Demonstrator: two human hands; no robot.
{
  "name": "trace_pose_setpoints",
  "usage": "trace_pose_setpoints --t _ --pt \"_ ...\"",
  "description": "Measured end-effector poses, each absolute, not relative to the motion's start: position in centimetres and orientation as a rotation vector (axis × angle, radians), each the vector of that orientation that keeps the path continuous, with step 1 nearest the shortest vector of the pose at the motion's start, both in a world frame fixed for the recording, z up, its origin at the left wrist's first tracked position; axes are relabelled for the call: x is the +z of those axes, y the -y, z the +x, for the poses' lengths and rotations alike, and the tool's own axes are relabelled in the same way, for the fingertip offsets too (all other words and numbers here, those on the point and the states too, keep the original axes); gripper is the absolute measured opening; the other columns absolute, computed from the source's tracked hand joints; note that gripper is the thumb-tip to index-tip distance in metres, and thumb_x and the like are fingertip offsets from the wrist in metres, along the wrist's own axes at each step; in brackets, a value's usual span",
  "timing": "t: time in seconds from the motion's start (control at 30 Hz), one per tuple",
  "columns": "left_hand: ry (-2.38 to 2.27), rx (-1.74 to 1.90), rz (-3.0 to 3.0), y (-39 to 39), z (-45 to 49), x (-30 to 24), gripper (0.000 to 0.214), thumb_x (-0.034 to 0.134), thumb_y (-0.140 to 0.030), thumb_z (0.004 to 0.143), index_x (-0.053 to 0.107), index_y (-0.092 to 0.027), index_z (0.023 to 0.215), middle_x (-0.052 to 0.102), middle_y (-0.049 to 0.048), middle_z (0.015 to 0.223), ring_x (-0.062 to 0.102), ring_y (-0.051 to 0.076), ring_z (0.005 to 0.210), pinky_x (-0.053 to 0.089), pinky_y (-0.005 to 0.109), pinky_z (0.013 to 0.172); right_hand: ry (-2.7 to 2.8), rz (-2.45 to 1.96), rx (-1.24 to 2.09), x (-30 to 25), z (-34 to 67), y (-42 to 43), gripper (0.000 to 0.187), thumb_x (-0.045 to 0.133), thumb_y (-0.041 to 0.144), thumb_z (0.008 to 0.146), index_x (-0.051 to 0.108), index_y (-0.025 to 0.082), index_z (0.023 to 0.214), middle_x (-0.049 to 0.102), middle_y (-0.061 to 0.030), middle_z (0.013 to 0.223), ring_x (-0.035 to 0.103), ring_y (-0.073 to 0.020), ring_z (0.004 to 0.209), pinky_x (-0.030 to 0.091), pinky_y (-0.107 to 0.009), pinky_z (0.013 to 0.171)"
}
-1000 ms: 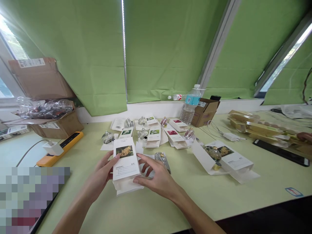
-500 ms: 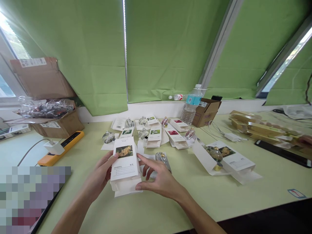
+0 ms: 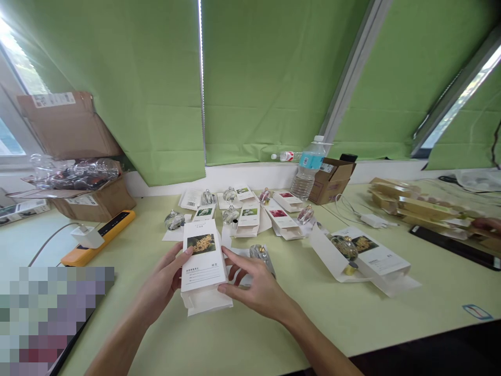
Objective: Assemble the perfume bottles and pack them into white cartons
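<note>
Both my hands hold a white carton (image 3: 201, 259) printed with a photo of yellow blossoms, upright and tilted slightly toward me. Its open flap section hangs at the lower end. My left hand (image 3: 162, 275) grips its left edge, and my right hand (image 3: 250, 284) has its thumb on the front at the right edge, fingers behind. Just beyond my right hand lies a glass perfume bottle (image 3: 261, 256), partly hidden by my fingers. A similar glass bottle (image 3: 174, 220) sits to the left of the carton.
Several cartons and glass bottles (image 3: 230, 214) lie at the back of the green table (image 3: 352, 313). An opened carton with a bottle (image 3: 344, 247) lies right. A cardboard box of bottles (image 3: 92, 201), yellow power strip (image 3: 97, 238), and another person's hand (image 3: 487, 225) by gold boxes are nearby.
My right hand has slid slightly up the carton's right edge, and the carton sits a little more upright. The view has shifted slightly.
</note>
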State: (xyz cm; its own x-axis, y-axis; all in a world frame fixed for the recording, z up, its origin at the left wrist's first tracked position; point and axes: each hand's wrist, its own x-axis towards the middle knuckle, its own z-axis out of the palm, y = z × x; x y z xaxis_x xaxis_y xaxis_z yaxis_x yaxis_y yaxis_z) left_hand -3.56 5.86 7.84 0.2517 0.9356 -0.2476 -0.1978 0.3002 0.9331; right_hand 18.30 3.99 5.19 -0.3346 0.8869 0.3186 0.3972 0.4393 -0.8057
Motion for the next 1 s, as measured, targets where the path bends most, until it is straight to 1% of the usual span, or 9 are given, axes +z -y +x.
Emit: trace_pose_setpoints --t 0.07,0.13,0.3,0.5,0.67,0.8,1.0 --pt "-0.983 0.945 0.941 -5.82 -3.48 7.88 0.055 0.062 -0.046 0.082 0.047 -0.03 0.132 0.07 0.0051 0.111 0.067 0.022 0.095 0.05 0.023 0.061 1.927 -1.083 0.761 5.15 18.25 -3.91 0.073 0.068 0.047 0.077 0.042 0.022 0.14 0.067 -0.003 0.087 0.06 -0.0159 0.072 0.054 -0.033 0.073" --pt "-0.97 0.952 0.938 -5.79 -3.4 7.88 0.055 0.063 -0.046 0.081 0.048 -0.03 0.132 0.071 0.0049 0.11 0.068 0.022 0.093 0.05 0.023 0.06 1.928 -1.071 0.74 5.02 18.22 -3.89 0.072 0.068 0.046 0.078 0.042 0.021 0.141 0.067 -0.0034 0.088 0.06 -0.0159 0.072 0.054 -0.033 0.073" --pt "-0.969 0.972 0.915 -5.89 -3.34 7.67 0.057 0.066 -0.044 0.079 0.051 -0.026 0.13 0.071 0.007 0.109 0.068 0.023 0.09 0.049 0.024 0.058 1.921 -1.04 0.724 4.86 18.14 -3.97 0.068 0.065 0.043 0.081 0.042 0.021 0.141 0.067 -0.0034 0.087 0.06 -0.0158 0.071 0.054 -0.03 0.068" --pt "-1.001 0.972 0.876 -5.91 -3.44 7.66 0.058 0.066 -0.045 0.078 0.051 -0.026 0.13 0.071 0.0068 0.109 0.066 0.023 0.096 0.051 0.024 0.063 1.901 -1.037 0.81 5.19 18.17 -3.99 0.074 0.07 0.046 0.076 0.043 0.022 0.14 0.068 -0.004 0.095 0.06 -0.0152 0.072 0.055 -0.03 0.069" --pt "-1.006 0.965 0.866 -5.89 -3.46 7.89 0.06 0.069 -0.045 0.076 0.052 -0.025 0.13 0.071 0.0073 0.108 0.066 0.023 0.097 0.051 0.023 0.061 1.849 -0.998 0.891 5.14 18.21 -4.01 0.075 0.071 0.045 0.075 0.042 0.023 0.14 0.065 -0.0059 0.109 0.06 -0.0141 0.073 0.057 -0.03 0.069" --pt "-1.016 0.978 0.824 -5.91 -3.49 7.85 0.06 0.069 -0.044 0.076 0.051 -0.027 0.13 0.071 0.0058 0.11 0.065 0.023 0.1 0.052 0.024 0.067 1.84 -0.998 0.918 5.17 18.23 -4.04 0.076 0.072 0.044 0.074 0.042 0.024 0.14 0.065 -0.0057 0.109 0.06 -0.0139 0.073 0.058 -0.031 0.069" --pt "-1.0 0.969 0.868 -5.8 -3.36 7.97 0.054 0.066 -0.046 0.078 0.053 -0.028 0.128 0.071 0.005 0.108 0.067 0.022 0.096 0.051 0.023 0.062 1.849 -1.013 0.903 5.27 18.22 -3.99 0.075 0.071 0.042 0.076 0.039 0.027 0.142 0.064 -0.0047 0.109 0.06 -0.0132 0.074 0.057 -0.03 0.07"
